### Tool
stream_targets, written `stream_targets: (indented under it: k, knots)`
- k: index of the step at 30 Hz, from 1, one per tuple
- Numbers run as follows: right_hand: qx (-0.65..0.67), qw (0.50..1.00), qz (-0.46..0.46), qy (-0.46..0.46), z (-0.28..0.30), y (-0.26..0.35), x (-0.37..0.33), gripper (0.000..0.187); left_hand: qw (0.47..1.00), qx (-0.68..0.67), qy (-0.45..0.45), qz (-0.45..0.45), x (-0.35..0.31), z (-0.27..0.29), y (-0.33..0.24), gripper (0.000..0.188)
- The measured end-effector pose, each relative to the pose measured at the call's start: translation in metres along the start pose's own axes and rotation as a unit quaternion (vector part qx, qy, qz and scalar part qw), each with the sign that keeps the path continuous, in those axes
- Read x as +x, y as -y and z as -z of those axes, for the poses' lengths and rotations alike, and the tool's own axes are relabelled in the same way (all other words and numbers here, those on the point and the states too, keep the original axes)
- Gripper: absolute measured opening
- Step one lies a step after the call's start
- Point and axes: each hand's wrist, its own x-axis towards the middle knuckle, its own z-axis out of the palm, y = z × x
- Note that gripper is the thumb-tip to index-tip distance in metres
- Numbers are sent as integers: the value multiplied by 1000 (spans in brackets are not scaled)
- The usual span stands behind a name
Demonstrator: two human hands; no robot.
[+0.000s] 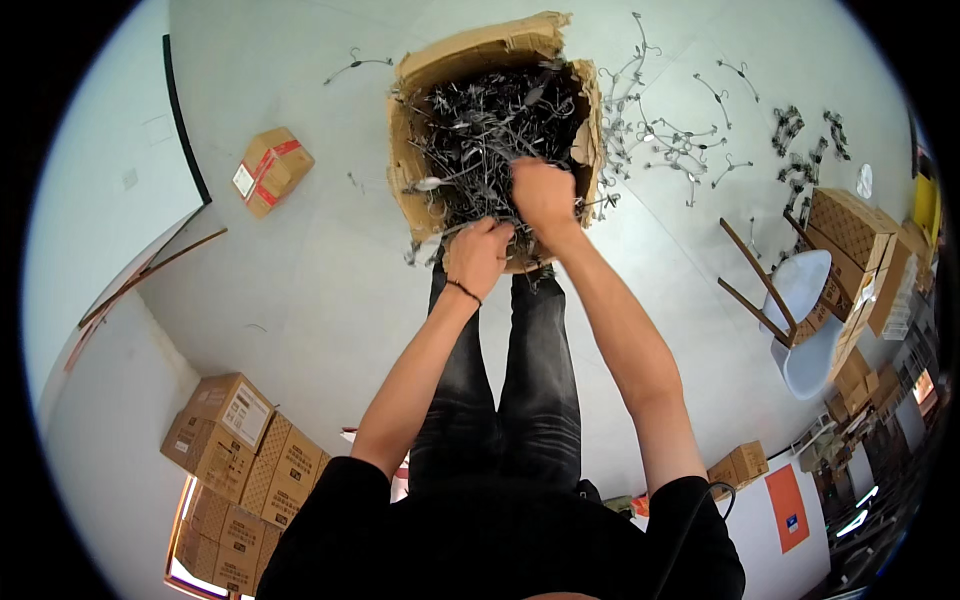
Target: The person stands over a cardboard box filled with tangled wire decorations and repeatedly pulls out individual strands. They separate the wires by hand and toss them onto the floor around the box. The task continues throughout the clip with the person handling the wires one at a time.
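Observation:
A torn cardboard box [402, 185] stands on the floor in front of my legs, heaped with a tangle of dark wire-like hangers [480, 130] that have hooks and clips. At the box's near edge, my left hand [478, 255] is closed, its fingertips pinching a hanger in the pile. My right hand [545, 198] is curled into a fist over the right side of the heap, closed on a hanger mostly hidden beneath its fingers. Some hangers poke out over the box's left and right rims.
Loose hangers [685, 145] lie scattered right of the box, with bundled hangers [790, 130] farther right. A single hanger [357, 65] and a small taped carton [272, 172] lie left. Stacked cartons [235, 440] stand lower left; a tipped white chair [800, 300] rests beside cartons [850, 235] at right.

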Motion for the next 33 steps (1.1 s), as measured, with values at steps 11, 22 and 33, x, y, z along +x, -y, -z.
stream_targets:
  k: [11, 22, 33]
  knots:
    - [-26, 999, -30, -29, -26, -13, -2, 18, 997, 52, -49, -14, -9, -15, -2, 12]
    - [-38, 990, -135, 20, -10, -37, -60, 15, 997, -5, -7, -75, -14, -3, 14, 16]
    - [189, 920, -341, -28, 28, -51, -61, 24, 987, 25, -8, -160, 7, -5, 3, 28]
